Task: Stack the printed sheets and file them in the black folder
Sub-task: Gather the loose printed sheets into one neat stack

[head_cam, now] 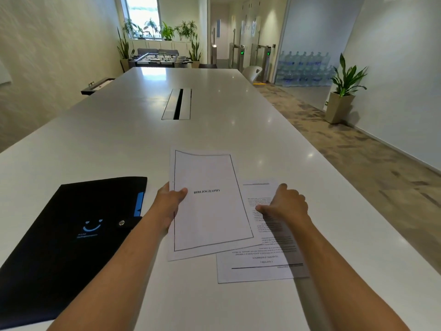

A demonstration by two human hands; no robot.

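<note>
Now, left hand [170, 199]: pinched shut on the left edge of the title sheet [210, 204], thumb on top, fingers hidden under the paper.
Title sheet: bordered page printed BIBLIOGRAPHY, stretching to the right of the left hand; whether it is lifted off the bench [119, 139] or lying on it I cannot tell; its right edge overlaps the text sheet [260, 263].
Right hand [286, 204]: curled in a loose fist, fingers bent down onto the text sheet, pressing it to the bench; no grip visible.
Text sheet: flat under the right hand, print upside down to the wearer, reaching back along the forearm.
Folder [71, 235]: black, closed, snap fastened, flat on the bench just left of the left forearm, apart from both sheets.
</note>
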